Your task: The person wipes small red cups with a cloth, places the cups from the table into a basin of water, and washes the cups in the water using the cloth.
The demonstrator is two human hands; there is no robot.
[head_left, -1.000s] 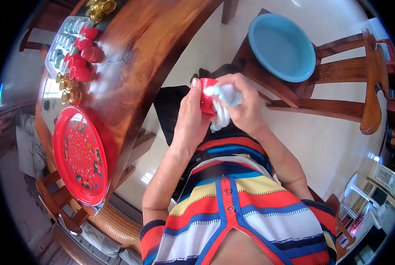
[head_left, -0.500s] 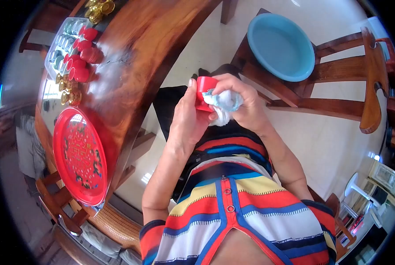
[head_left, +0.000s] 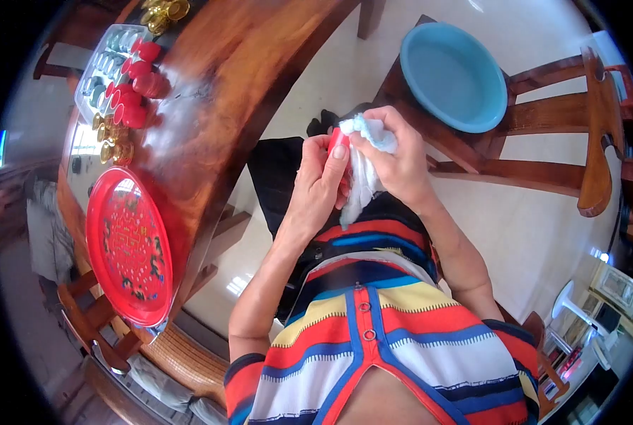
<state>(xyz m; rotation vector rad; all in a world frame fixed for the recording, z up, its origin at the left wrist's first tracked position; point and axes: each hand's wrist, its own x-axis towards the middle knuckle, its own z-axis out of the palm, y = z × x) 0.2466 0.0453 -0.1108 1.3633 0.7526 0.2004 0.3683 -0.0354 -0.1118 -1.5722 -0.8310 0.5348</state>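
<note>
Above my lap, my left hand (head_left: 318,177) is wrapped round a red cup (head_left: 338,140), its thumb lying across the cup's side. A white cloth with a light blue edge (head_left: 362,177) is pinched in my right hand (head_left: 401,157) at the cup's right end, and its lower part hangs down between my hands. Much of the cup is hidden by my fingers and the cloth.
On the wooden table (head_left: 238,78) at left lie a round red tray (head_left: 128,248), several red cups (head_left: 139,85), gold cups (head_left: 114,142) and a clear tray of small cups (head_left: 93,88). A blue basin (head_left: 454,76) rests on a wooden chair (head_left: 554,117) at right.
The red cup has turned in my left hand, so less of it shows. My right hand has moved up and slightly right with the cloth, which now hangs down longer.
</note>
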